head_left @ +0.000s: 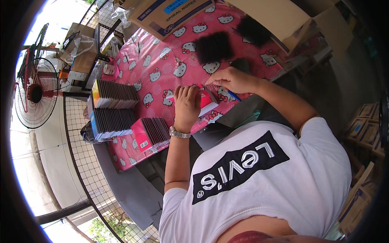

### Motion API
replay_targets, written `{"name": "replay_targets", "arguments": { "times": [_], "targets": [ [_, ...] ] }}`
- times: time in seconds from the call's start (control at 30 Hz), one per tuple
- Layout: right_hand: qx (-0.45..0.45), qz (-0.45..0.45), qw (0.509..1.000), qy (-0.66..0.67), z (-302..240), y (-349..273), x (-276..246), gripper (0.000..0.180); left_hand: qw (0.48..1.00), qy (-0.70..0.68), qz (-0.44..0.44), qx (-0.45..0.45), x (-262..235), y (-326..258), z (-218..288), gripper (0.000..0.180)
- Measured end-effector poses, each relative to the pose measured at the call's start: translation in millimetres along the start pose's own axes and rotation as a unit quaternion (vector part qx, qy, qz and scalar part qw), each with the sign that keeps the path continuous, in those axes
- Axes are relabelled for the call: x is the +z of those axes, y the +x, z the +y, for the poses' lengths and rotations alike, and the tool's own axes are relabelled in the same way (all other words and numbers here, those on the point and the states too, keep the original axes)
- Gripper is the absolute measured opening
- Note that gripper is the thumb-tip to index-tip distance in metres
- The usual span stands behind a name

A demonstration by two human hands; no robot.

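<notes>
My left hand point(187, 106), with a metal watch on the wrist, lies flat on a small pink notebook point(207, 103) on the pink patterned tablecloth point(158, 56). My right hand point(233, 79) is closed on a blue pen point(232, 95) and rests at the notebook's far edge. Two black spiral-binding bundles point(214, 46) point(253, 29) lie beyond my hands.
Stacks of spiral notebooks point(115, 94) point(111, 122) and a pink stack point(152, 133) stand along the table's left edge. Cardboard boxes point(170, 12) point(279, 16) sit at the far side. A standing fan point(34, 93) and a wire grid point(87, 162) are at the left. More boxes point(364, 125) are at the right.
</notes>
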State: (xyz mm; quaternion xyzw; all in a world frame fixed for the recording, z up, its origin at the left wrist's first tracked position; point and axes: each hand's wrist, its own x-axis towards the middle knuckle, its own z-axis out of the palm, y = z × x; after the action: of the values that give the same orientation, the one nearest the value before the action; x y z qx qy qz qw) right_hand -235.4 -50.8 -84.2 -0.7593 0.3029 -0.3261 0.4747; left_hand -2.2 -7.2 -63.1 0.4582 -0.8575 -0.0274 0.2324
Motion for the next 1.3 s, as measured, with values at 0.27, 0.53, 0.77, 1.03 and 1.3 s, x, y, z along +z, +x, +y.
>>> {"name": "replay_targets", "arguments": {
  "times": [0.27, 0.53, 0.77, 1.03, 1.3],
  "targets": [
    [-0.054, 0.05, 0.991, -0.11, -24.4, -7.6, 8.7, 0.026, 0.999, 0.026, 0.006, 0.024, 0.1, -4.5, 8.7, 0.03],
    [0.119, 0.187, 0.889, -0.402, 85.5, -10.9, -4.0, 0.039, 0.999, 0.005, -0.03, 0.021, -8.1, -5.7, 8.7, 0.021],
    [0.365, -0.061, 0.867, -0.334, 104.2, -19.4, -39.6, 0.045, 0.998, -0.034, -0.039, 0.021, -11.7, -6.1, 4.1, 0.017],
    [0.139, -0.153, 0.862, -0.463, 89.7, -38.9, -57.4, 0.037, 0.998, -0.009, -0.061, 0.015, -5.1, -19.5, -9.5, 0.027],
    [0.028, -0.113, 0.987, 0.114, 31.9, 26.0, -49.9, 0.055, 0.996, 0.006, 0.027, -0.083, 3.1, -24.4, -12.1, 0.029]
  ]
}}
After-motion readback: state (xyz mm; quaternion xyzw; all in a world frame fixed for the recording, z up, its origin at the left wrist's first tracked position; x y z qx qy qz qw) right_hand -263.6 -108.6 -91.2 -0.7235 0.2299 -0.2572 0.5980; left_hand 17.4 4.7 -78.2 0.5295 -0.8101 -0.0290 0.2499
